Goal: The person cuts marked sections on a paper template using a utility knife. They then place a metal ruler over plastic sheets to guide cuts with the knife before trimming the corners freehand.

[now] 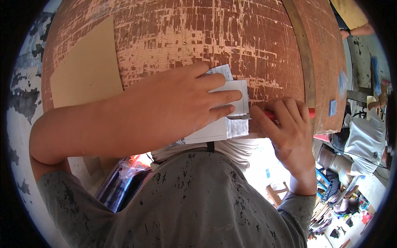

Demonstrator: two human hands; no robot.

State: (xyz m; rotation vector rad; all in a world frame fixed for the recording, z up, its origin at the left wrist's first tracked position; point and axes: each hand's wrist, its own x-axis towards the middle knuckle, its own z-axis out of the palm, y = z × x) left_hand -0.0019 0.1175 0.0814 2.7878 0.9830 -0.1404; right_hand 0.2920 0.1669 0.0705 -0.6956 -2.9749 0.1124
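Observation:
My left hand (194,97) lies with its fingers spread over a white card piece (240,85), pressing it down near the table's front edge. More of the white and grey-streaked card (209,132) shows below the fingers, with thin lines along its border. In my right hand (287,126) is a red-handled utility knife (312,113), its fingers closed round the handle. The metal blade points left and lies against the card, just below my left fingertips. My left palm and fingers hide part of the card.
The large brown wooden table (173,49) has a scratched, worn surface. A brown cardboard sheet (89,66) lies at the left. A wooden strip (305,62) runs along the right. Beyond it are a small blue piece (333,108) and a person in a white shirt (364,140).

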